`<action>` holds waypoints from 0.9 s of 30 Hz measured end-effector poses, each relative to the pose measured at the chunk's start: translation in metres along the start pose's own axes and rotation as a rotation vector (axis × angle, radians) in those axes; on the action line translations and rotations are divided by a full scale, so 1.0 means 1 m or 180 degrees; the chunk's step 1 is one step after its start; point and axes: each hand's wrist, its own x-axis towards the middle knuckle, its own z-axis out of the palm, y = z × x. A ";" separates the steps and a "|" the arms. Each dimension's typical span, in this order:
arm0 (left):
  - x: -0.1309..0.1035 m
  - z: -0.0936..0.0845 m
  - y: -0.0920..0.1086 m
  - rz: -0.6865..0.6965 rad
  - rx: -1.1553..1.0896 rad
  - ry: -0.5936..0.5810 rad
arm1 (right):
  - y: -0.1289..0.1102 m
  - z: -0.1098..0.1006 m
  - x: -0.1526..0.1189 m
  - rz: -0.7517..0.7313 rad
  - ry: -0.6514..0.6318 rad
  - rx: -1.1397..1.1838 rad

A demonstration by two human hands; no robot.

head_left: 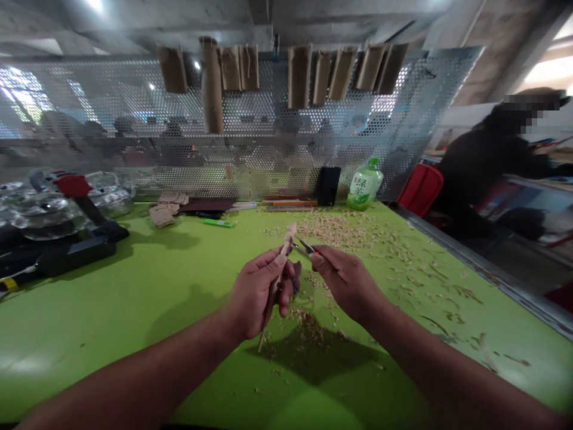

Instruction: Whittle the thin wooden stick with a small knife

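My left hand (pixel 257 292) is closed around a thin, pale wooden stick (pixel 285 255) that tilts up and away from me. The far end of the stick has a carved, knobby shape, and its tapered end comes out below the palm. Beside the left fingertips is a dark brown piece (pixel 296 276), and I cannot tell whether the hand holds it. My right hand (pixel 347 280) grips a small pointed metal tool (pixel 306 246) with a bit of red on it. The tool's tip is close to the carved end; whether they touch is unclear.
Wood shavings (pixel 335 230) cover much of the green table (pixel 179 286). At the back are a green-capped bottle (pixel 364 185), a black box (pixel 329 185) and a bright green packet (pixel 218 223). A black stand (pixel 76 254) and glassware (pixel 49 209) are left. Another person (pixel 483 155) sits right.
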 end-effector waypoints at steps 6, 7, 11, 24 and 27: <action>0.000 0.001 0.001 0.0045 0.0015 -0.0002 | 0.001 0.000 -0.001 -0.0050 -0.0025 0.0169; 0.000 0.001 0.001 0.0057 0.0035 0.0009 | 0.001 0.001 -0.001 -0.0080 -0.0065 0.0191; 0.002 0.000 -0.001 0.0113 0.0143 0.0076 | 0.000 0.001 -0.002 -0.0174 -0.0257 0.0158; 0.003 -0.002 -0.001 0.0174 0.0508 0.0427 | 0.003 0.000 -0.001 -0.0120 -0.0066 0.0102; 0.003 -0.003 -0.002 0.0199 0.0672 0.0475 | 0.006 0.002 0.000 -0.0123 0.0022 0.0120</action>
